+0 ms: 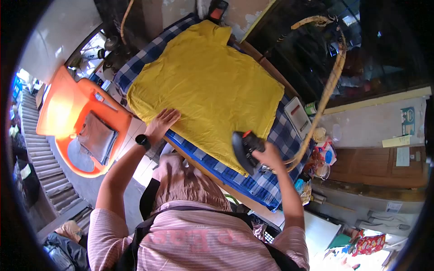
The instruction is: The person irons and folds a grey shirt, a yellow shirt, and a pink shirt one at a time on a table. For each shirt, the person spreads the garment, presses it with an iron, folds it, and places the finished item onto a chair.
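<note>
A yellow garment, looking like a shirt (208, 86), is spread out over a blue checked cloth (266, 187) on the table. My left hand (164, 121) rests flat on its near left edge, fingers stretched out and a dark watch on the wrist. At the near right corner of the garment, my right hand (270, 156) is wrapped round the handle of a black clothes iron (243, 151). The iron stands at the garment's edge, its soleplate side turned toward the left. A wrapped cord (333, 81) runs from beside my right hand up to the upper right.
An orange plastic chair (63, 101) on the left bears folded clothes (96, 135). Beyond the table's right edge lie a white flat tray-like thing (297, 116), a green can (311, 108) and several small containers. A dark window (379, 54) is behind them.
</note>
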Demonstrator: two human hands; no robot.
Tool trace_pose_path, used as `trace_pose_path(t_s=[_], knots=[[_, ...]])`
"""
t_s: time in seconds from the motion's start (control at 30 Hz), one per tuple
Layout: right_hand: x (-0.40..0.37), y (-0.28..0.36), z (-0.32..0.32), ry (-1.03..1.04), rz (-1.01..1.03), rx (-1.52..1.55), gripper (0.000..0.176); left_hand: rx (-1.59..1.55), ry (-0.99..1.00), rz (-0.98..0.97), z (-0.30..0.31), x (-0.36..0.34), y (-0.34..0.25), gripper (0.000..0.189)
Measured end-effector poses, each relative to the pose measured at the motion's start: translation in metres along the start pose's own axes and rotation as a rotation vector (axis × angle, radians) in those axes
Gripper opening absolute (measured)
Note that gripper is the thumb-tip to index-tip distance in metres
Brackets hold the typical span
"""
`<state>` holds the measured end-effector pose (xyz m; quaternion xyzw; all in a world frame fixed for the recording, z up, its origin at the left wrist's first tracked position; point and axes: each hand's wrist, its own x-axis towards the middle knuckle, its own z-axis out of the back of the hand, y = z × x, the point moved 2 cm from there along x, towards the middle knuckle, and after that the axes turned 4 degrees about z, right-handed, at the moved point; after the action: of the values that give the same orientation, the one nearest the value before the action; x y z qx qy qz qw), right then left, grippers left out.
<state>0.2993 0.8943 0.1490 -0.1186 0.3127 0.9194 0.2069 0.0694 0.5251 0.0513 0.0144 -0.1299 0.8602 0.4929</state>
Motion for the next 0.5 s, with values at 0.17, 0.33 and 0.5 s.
trace_pose_path(t_s=[0.17, 0.33, 0.5], knots=[[-0.029, 0.049, -0.024, 0.185, 0.166, -0.154, 0.056, 0.135, 0.032, 0.008, 0.008, -0.021, 0.011, 0.052], [-0.026, 0.051, -0.026, 0.097, 0.149, -0.044, 0.053, 0.152, -0.012, 0.115, 0.003, -0.036, 0.006, 0.060], [0.014, 0.074, -0.043, 0.056, 0.010, -0.026, 0.053, -0.238, -0.112, 0.358, 0.014, -0.010, 0.098, 0.050]])
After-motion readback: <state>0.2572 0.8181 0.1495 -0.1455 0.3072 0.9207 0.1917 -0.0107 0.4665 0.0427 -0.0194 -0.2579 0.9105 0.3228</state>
